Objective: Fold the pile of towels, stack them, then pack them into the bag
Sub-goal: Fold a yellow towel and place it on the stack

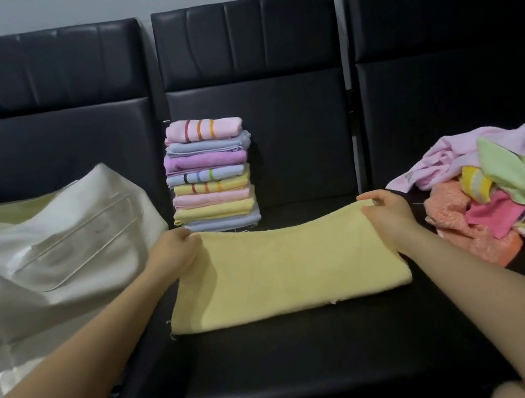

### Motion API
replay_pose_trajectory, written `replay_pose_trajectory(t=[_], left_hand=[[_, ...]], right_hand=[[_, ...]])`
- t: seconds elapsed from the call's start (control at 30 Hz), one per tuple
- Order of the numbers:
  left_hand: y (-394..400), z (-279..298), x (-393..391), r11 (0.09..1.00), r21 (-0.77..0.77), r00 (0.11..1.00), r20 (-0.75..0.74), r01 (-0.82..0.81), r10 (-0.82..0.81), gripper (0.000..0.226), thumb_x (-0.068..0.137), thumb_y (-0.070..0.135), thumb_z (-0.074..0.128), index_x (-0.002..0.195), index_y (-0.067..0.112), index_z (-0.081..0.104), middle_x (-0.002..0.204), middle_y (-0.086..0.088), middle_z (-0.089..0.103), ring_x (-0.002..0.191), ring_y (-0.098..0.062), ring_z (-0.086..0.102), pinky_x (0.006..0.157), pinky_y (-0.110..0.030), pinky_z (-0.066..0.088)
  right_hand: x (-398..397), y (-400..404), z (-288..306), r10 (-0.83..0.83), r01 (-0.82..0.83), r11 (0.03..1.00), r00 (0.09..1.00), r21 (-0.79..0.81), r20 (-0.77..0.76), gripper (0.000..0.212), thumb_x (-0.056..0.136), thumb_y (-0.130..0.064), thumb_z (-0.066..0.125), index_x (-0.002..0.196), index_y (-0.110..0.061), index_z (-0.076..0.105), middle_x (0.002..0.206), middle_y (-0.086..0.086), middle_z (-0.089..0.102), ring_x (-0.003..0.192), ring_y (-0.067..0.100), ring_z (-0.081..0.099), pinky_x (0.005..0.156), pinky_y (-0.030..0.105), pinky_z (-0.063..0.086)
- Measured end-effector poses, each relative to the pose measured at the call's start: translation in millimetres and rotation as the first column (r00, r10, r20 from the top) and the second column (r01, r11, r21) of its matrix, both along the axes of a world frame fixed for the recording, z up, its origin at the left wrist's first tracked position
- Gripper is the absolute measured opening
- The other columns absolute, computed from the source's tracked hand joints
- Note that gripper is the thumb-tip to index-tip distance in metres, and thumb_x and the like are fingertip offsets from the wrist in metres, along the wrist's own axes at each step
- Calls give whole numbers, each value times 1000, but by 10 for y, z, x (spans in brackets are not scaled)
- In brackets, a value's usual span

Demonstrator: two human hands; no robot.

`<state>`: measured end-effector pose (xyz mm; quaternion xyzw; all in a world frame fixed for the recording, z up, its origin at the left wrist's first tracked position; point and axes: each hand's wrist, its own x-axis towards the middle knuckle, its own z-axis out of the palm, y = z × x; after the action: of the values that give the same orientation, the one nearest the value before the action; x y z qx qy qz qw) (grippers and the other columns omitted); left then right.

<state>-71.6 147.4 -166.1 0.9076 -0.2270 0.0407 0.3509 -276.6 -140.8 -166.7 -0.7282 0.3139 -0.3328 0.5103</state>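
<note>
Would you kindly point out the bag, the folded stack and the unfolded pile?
bag [54,247]: head view, its creased white side.
folded stack [210,173]: head view, front edges of middle towels.
unfolded pile [509,188]: head view, its crumpled middle.

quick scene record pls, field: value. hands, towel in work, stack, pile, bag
left hand: pinches far left corner of the yellow towel
right hand: pinches its far right corner
yellow towel: lies on the middle seat, far edge lifted
stack: eight folded towels, behind the yellow towel, against the seat back
pile: unfolded towels, on the right seat
bag: white, on the left seat, no towels visible in it
</note>
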Motion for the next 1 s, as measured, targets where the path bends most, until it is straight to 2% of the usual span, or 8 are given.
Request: replay_pose_trajectory(t=[0.13, 0.23, 0.37, 0.43, 0.57, 0.73, 0.87, 1.0], left_hand=[[-179, -102, 250, 999, -25, 991, 125, -42, 45, 22, 94, 18, 44, 79, 16, 60, 80, -4, 61, 83, -27, 58, 65, -34, 42], [-244, -278, 393, 997, 11, 989, 132, -74, 72, 26, 96, 17, 43, 115, 15, 61, 109, -6, 64, 103, -30, 58, 80, -38, 46], [-417, -522, 333, 945, 294, 973, 214, -146, 83, 43, 98, 28, 42, 139, 15, 41, 137, -13, 45, 127, -31, 40, 99, -44, 38], [-547, -523, 131, 964, 250, 976, 214, -87, 33, 47, 99, 30, 43, 143, 15, 37, 146, -11, 38, 135, -29, 33, 107, -44, 33], [-846, -400, -476, 968, 102, 945, 215, 228, -246, 50, 100, 33, 46, 147, 20, 37, 151, -3, 36, 140, -20, 30, 115, -36, 29], [-1065, -509, -864, 824, 449, 908, 63, 346, -415, 53, 103, 44, 26, 152, 24, 24, 162, -2, 13, 149, -19, 9, 121, -43, 11], [-1054, -550, -873, 749, 558, 914, -43, 357, -404, 56, 102, 46, 26, 153, 23, 20, 163, -6, 9, 149, -24, 8, 120, -46, 8], [-984, -539, -751, 911, 180, 928, -47, 371, -369, 44, 101, 32, 40, 144, 20, 41, 148, -8, 41, 135, -24, 38, 113, -37, 30]], right_hand=[[345, -127, -45, -98, 102, 991, 994, -89, 47, 29, 92, 0, 49, 108, -20, 60, 108, 6, 63, 102, 25, 60, 91, 38, 50], [560, -228, -128, -195, 199, 972, 980, -126, 43, 42, 90, 5, 42, 127, -11, 56, 118, 13, 59, 106, 28, 57, 87, 34, 46], [657, -287, -381, -248, 168, 959, 885, -226, -394, 51, 91, -12, 52, 141, -13, 43, 136, 16, 48, 122, 35, 49, 91, 36, 41], [598, -287, -422, -252, 94, 947, 812, -308, -527, 49, 91, -23, 55, 137, -10, 45, 133, 16, 49, 123, 35, 47, 94, 38, 42], [404, -227, -357, -165, -13, 962, 769, -274, -618, 52, 88, -48, 58, 120, -7, 57, 109, 7, 60, 100, 27, 59, 75, 33, 46], [257, 30, -133, -104, -119, 966, 635, -229, -766, 63, 84, -58, 60, 127, -12, 53, 119, 5, 58, 108, 24, 57, 80, 31, 43], [233, 107, -36, 106, -33, 990, 806, 135, -582, 50, 88, -29, 67, 129, -6, 50, 101, 0, 53, 93, 18, 53, 80, 32, 42], [298, 218, 3, 152, -71, 950, 956, 305, -252, 30, 90, -14, 62, 119, -6, 58, 99, 6, 63, 91, 24, 62, 79, 34, 49]])
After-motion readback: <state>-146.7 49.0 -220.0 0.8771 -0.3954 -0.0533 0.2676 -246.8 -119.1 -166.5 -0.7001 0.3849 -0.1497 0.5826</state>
